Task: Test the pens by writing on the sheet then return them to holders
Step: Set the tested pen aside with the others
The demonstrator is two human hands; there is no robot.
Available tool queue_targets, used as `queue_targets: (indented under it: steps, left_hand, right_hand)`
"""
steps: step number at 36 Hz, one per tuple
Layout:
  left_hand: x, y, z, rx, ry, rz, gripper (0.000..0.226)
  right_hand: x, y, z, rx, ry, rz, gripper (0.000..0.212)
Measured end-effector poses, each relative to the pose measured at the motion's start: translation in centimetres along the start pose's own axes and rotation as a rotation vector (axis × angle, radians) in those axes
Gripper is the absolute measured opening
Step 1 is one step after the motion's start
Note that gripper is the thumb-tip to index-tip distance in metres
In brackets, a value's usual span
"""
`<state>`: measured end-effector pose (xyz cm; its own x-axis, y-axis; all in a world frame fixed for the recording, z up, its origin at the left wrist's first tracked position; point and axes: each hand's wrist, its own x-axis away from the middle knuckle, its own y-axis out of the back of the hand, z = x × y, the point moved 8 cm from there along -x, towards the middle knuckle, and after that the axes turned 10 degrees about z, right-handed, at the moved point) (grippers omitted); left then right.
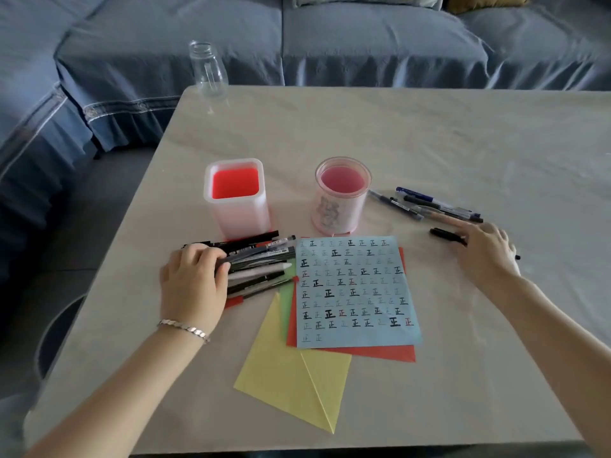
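Observation:
A blue sheet covered with rows of written characters lies in the middle of the table. Behind it stand a square white holder with a red inside and a round clear holder with a pink inside; I see no pens in either. My left hand curls over the left end of a pile of pens lying left of the sheet. My right hand rests on a black pen right of the sheet, fingers reaching toward a second group of pens.
Red paper and yellow paper lie under and in front of the blue sheet. A clear glass jar stands at the table's far left corner. A blue sofa runs behind and to the left of the table.

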<state>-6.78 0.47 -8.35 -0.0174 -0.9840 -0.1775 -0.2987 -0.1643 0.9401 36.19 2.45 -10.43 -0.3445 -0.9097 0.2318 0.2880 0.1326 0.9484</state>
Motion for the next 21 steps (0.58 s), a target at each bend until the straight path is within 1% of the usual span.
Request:
queue_targets:
  steps: [2,3,6,9,12,15,17,20,21]
  left_hand:
    - [0.3,0.2,-0.9,0.016,0.004,-0.032,0.023]
    - [0.6,0.4,-1.7,0.028,-0.022,-0.054,0.024]
    - [1.6,0.8,-5.4,0.12,-0.206,-0.067,0.031]
    - [2.8,1.0,-9.4,0.233,-0.375,0.003,0.032]
    - [3.9,0.7,-12.7,0.259,-0.487,0.088,0.039]
    - [4.6,0.0,-15.1,0.214,-0.527,0.169,0.046]
    - [4.8,0.0,-16.0,0.201,-0.528,0.17,0.04]
    - [4.7,0.9,-16.2,0.218,-0.542,0.1,0.023]
    - [4.7,1.1,-16.2,0.188,-0.549,0.091,0.023]
  right_hand:
    - [0.3,0.0,0.0,-0.01,0.002,-0.002,0.027]
    - [0.6,0.0,0.1,-0.006,0.011,-0.003,0.025]
    - [2.0,0.0,1.9,-0.014,0.119,-0.011,0.021]
    - [4.8,0.7,5.4,-0.075,0.295,-0.038,0.015]
    - [8.7,1.4,9.5,-0.156,0.534,-0.056,0.013]
    - [12.8,2.0,13.0,-0.163,0.751,-0.054,0.025]
    - [14.6,2.4,14.3,-0.126,0.838,-0.083,0.029]
    - [15.7,2.5,14.8,-0.108,0.902,-0.109,0.027]
    - [15.8,2.4,14.6,-0.123,0.919,-0.111,0.027]
